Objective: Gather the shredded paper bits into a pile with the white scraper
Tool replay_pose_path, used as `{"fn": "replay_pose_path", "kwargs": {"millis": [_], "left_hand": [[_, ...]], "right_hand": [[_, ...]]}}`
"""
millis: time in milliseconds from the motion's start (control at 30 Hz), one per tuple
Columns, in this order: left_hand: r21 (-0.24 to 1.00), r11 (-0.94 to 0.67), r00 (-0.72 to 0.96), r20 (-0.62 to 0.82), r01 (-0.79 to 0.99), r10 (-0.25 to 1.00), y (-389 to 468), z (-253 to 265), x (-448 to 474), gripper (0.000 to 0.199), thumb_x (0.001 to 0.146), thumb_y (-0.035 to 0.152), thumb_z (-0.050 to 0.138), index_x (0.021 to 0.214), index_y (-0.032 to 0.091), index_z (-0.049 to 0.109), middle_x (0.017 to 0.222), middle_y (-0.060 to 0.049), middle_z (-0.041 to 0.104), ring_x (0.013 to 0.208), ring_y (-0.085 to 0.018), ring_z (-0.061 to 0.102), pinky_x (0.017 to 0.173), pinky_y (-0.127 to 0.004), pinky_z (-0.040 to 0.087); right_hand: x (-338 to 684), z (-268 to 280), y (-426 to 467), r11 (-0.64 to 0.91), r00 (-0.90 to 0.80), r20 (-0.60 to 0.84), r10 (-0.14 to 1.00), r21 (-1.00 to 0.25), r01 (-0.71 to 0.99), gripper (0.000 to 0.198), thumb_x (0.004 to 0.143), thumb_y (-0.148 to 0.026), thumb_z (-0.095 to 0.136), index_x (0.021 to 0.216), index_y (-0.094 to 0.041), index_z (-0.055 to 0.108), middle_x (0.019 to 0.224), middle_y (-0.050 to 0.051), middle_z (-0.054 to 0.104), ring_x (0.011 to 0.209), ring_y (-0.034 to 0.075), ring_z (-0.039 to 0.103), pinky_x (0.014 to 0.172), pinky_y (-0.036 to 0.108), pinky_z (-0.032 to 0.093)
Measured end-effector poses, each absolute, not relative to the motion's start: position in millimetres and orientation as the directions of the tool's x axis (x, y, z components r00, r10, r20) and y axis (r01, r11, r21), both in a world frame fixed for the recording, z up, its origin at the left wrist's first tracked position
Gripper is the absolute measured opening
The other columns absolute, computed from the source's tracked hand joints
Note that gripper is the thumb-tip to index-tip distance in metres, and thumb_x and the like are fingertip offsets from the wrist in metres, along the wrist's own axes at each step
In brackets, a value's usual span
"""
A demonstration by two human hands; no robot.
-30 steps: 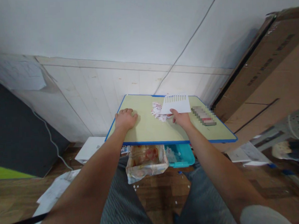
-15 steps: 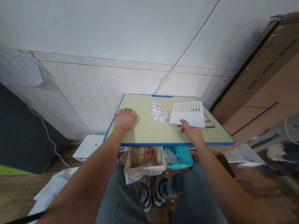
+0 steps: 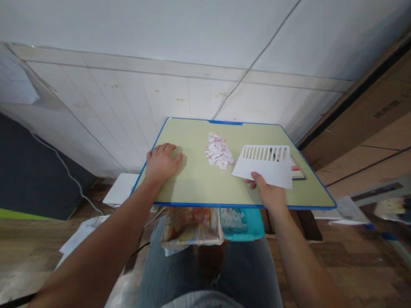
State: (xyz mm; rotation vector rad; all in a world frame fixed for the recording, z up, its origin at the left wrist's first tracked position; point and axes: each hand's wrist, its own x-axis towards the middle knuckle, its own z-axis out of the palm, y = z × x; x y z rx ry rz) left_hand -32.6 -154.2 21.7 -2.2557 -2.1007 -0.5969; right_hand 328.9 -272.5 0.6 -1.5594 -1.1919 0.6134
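My right hand [image 3: 270, 194] grips the lower edge of a white sheet with a row of slots cut along its far side [image 3: 266, 169], thumb on top and fingers underneath. The sheet is held over the right part of a small pale-yellow table with a blue rim [image 3: 193, 187]. On the table's left side my left hand [image 3: 163, 163] lies palm down, fingers spread, holding nothing. Between the two hands lies a loose pile of small white and pink paper pieces [image 3: 219, 151]. A flat item, blurred out in the picture [image 3: 298, 170], is partly covered by the sheet.
Under the table's near edge are a lined bin [image 3: 192, 241] and a turquoise basket [image 3: 254, 225] with whitish contents. A white box [image 3: 119, 189] stands at the left. Large cardboard [image 3: 379, 122] leans at the right, and the wall [image 3: 175, 96] closes off the back.
My view has shifted, with the lap now more visible. The slotted sheet stays in my right hand and sits slightly farther from the pile. My left hand remains flat on the table.
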Motion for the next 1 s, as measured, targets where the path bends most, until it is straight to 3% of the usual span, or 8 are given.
{"fn": "replay_pose_path", "kwargs": {"millis": [200, 367, 467, 700, 867, 1000], "left_hand": [[0.261, -0.099, 0.027, 0.265, 0.960, 0.964, -154.7, 24.8, -31.2, 0.053, 0.116, 0.048, 0.056, 0.156, 0.020, 0.078, 0.171, -0.018, 0.073, 0.164, -0.044, 0.060, 0.135, -0.065, 0.046], [0.271, -0.119, 0.043, 0.270, 0.955, 0.962, -155.2, 25.1, -32.3, 0.055, 0.115, 0.045, 0.055, 0.156, 0.016, 0.078, 0.170, -0.020, 0.074, 0.162, -0.044, 0.062, 0.137, -0.063, 0.046], [0.278, -0.119, 0.041, 0.271, 0.953, 0.962, -154.6, 25.3, -33.0, 0.057, 0.113, 0.044, 0.055, 0.156, 0.014, 0.078, 0.170, -0.021, 0.073, 0.162, -0.045, 0.063, 0.137, -0.064, 0.046], [0.287, -0.113, 0.034, 0.269, 0.951, 0.962, -154.4, 26.2, -32.3, 0.059, 0.113, 0.046, 0.056, 0.157, 0.015, 0.080, 0.169, -0.021, 0.075, 0.161, -0.044, 0.064, 0.136, -0.062, 0.047], [0.285, -0.110, 0.032, 0.265, 0.952, 0.964, -156.6, 27.3, -30.2, 0.060, 0.114, 0.044, 0.055, 0.159, 0.012, 0.078, 0.170, -0.023, 0.074, 0.163, -0.044, 0.063, 0.136, -0.062, 0.047], [0.275, -0.123, 0.045, 0.273, 0.954, 0.961, -158.1, 28.0, -29.8, 0.058, 0.115, 0.043, 0.054, 0.158, 0.013, 0.078, 0.169, -0.022, 0.075, 0.163, -0.043, 0.063, 0.137, -0.062, 0.046]], "right_hand": [[313.2, 3.9, -283.4, 0.058, 0.346, 0.166, 0.923, -0.951, 0.302, 0.038, 0.091, -0.062, 0.076, 0.073, -0.028, 0.075, 0.072, 0.006, 0.082, 0.067, 0.028, 0.077, 0.081, 0.047, 0.069], [317.4, 4.1, -275.8, 0.128, 0.480, 0.174, 0.860, -0.984, 0.126, 0.034, 0.085, -0.058, 0.082, 0.094, -0.026, 0.075, 0.076, 0.005, 0.085, 0.058, 0.025, 0.074, 0.066, 0.040, 0.066], [322.4, 3.6, -268.5, 0.106, 0.512, 0.148, 0.846, -0.988, 0.111, 0.037, 0.078, -0.058, 0.081, 0.095, -0.026, 0.074, 0.076, 0.007, 0.086, 0.058, 0.026, 0.075, 0.061, 0.040, 0.065], [321.2, -1.0, -265.4, 0.069, 0.480, 0.184, 0.858, -0.966, 0.247, 0.043, 0.085, -0.069, 0.077, 0.093, -0.027, 0.074, 0.078, 0.008, 0.087, 0.063, 0.028, 0.078, 0.073, 0.043, 0.069], [318.0, -2.3, -272.0, 0.055, 0.468, 0.194, 0.862, -0.954, 0.295, 0.039, 0.090, -0.068, 0.076, 0.087, -0.029, 0.073, 0.077, 0.008, 0.086, 0.068, 0.031, 0.080, 0.079, 0.046, 0.070], [313.8, -3.5, -279.7, 0.063, 0.437, 0.206, 0.876, -0.946, 0.319, 0.039, 0.089, -0.068, 0.077, 0.075, -0.032, 0.070, 0.077, 0.010, 0.086, 0.077, 0.033, 0.084, 0.093, 0.050, 0.072]]}}
